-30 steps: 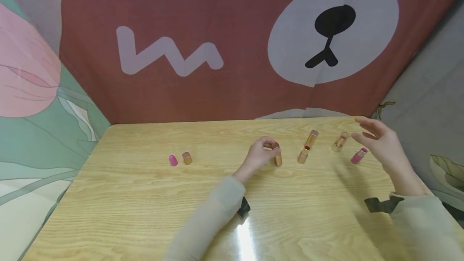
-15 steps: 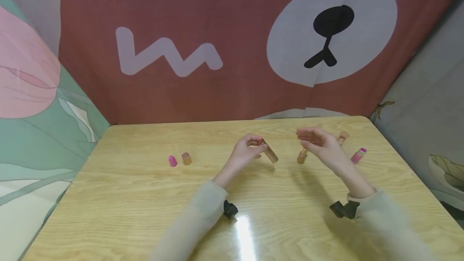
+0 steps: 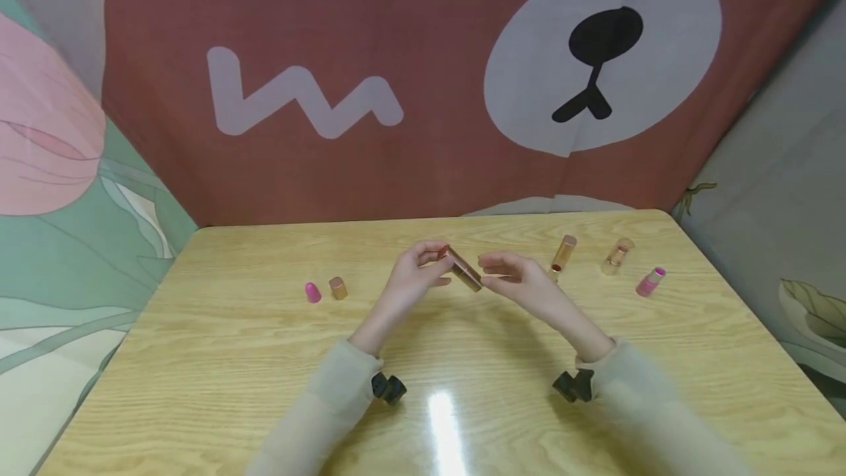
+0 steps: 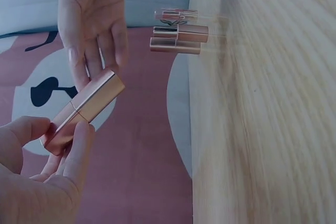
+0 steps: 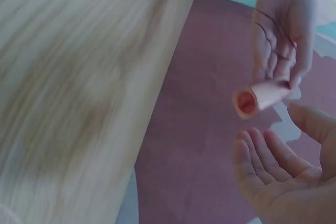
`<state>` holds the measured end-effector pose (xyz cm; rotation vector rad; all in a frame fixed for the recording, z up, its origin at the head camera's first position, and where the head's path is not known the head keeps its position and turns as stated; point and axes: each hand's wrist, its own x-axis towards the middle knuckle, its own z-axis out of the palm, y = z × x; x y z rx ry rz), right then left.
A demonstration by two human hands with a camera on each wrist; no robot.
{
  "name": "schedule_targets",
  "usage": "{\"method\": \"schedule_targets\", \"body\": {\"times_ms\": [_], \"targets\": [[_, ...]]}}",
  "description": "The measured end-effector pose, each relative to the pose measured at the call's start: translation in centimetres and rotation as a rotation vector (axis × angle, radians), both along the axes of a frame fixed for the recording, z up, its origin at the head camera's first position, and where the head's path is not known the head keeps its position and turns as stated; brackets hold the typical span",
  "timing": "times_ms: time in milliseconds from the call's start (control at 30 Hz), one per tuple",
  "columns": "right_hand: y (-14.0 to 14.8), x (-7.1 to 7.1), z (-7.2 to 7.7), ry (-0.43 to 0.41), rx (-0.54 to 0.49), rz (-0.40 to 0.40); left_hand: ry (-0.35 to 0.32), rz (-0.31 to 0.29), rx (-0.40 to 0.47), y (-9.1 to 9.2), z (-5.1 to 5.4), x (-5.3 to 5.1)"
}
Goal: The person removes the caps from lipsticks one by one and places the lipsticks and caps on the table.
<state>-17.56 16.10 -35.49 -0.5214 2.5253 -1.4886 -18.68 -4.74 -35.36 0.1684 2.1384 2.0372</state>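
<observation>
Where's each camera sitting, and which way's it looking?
Head: on the head, looking forward and down at the table; left hand, right hand, sleeves show.
Left wrist: on that wrist, looking past the left hand to the right one.
Right wrist: on that wrist, looking past the right hand to the left one.
Wrist views share both hands and the rose-gold tube.

Copper tube (image 4: 88,103) — one end partly hidden

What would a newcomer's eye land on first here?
Probably the big white cartoon muzzle on the red-brown cloth behind the table. Next, the copper-coloured tube held in the left hand, the right hand close by. A pink tube stands out on the table's right.
</observation>
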Motion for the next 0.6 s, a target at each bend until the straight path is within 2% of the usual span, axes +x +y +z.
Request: {"method": "schedule_targets", "body": {"times_ms": [267, 600], "targets": [[-2.0, -0.2, -0.8, 0.010, -0.046, -0.013, 0.001, -0.003, 0.018, -0.3, 0.2, 0.4], [-2.3, -0.2, -0.9, 0.006, -0.031, -0.017, 0.019, 0.001, 0.013, -0.5, 0.1, 0.7]]}}
